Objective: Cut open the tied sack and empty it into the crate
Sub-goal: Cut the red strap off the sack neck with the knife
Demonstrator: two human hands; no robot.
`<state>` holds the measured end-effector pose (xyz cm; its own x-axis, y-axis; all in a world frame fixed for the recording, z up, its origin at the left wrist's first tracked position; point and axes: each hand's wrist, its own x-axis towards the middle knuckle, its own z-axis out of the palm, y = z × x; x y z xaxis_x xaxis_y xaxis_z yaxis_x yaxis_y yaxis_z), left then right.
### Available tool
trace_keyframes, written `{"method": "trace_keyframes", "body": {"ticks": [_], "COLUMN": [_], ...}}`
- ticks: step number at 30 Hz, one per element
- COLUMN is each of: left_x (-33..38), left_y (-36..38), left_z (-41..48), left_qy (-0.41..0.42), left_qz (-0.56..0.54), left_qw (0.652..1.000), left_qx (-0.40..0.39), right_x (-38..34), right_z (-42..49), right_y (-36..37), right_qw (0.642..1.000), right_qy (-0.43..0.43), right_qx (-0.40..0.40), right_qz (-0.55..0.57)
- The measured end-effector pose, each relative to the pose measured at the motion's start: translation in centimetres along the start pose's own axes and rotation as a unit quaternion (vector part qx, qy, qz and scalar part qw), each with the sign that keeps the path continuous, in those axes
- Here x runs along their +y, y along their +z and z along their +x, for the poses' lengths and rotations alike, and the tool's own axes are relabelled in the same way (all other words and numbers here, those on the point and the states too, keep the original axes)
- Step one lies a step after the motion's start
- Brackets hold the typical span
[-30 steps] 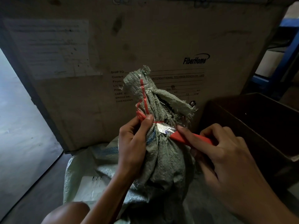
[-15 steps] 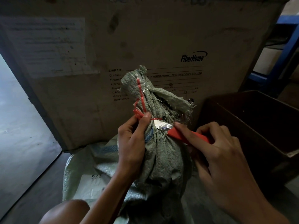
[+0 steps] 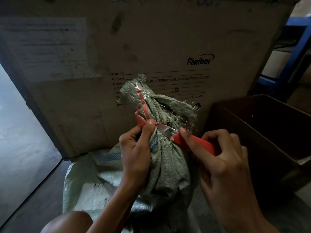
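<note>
A grey-green woven sack (image 3: 166,162) stands upright in the middle, its frayed neck bound with a red plastic tie (image 3: 143,115). My left hand (image 3: 136,150) grips the sack's neck, pinching the red tie just below the knot. My right hand (image 3: 222,167) holds a red-handled knife (image 3: 190,140), forefinger along its back. The silver blade lies flat against the neck right at the tie. A dark brown crate (image 3: 262,132) stands open at the right, close beside the sack.
A big FiberHome cardboard box (image 3: 151,47) rises directly behind the sack. Another pale woven bag with a printed label (image 3: 87,187) lies under the sack. A blue metal rack (image 3: 296,47) stands at the far right. My knee (image 3: 67,222) shows at the bottom edge.
The blade has stayed at the tie with both hands almost still. The view has shifted slightly, so the sack sits a little lower in frame.
</note>
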<state>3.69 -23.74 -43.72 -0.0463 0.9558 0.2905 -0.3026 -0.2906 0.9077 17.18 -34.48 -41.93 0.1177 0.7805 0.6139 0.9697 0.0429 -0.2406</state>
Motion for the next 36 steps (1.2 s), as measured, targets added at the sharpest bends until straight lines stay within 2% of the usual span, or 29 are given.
{"method": "trace_keyframes", "body": {"ticks": [16,28,36], "left_x": [-0.5,-1.0,-0.9], "left_y": [0.0,0.4,0.8], "left_z": [0.2,0.0,-0.6], "left_qy": [-0.032,-0.093,-0.059], "left_qz": [0.000,0.002,-0.011], "left_qw": [0.999,0.994,0.997], "left_qx": [-0.008,-0.065,-0.052], "right_x": [1.1,2.4,3.2], "right_z": [0.3,0.3,-0.2], "right_y": [-0.7,-1.5,-0.4], "right_qw": [1.000,1.000,0.998], "right_qy": [-0.001,-0.010,0.002], "right_qx": [-0.001,-0.002,-0.046], "right_qz": [0.001,0.010,0.034]}}
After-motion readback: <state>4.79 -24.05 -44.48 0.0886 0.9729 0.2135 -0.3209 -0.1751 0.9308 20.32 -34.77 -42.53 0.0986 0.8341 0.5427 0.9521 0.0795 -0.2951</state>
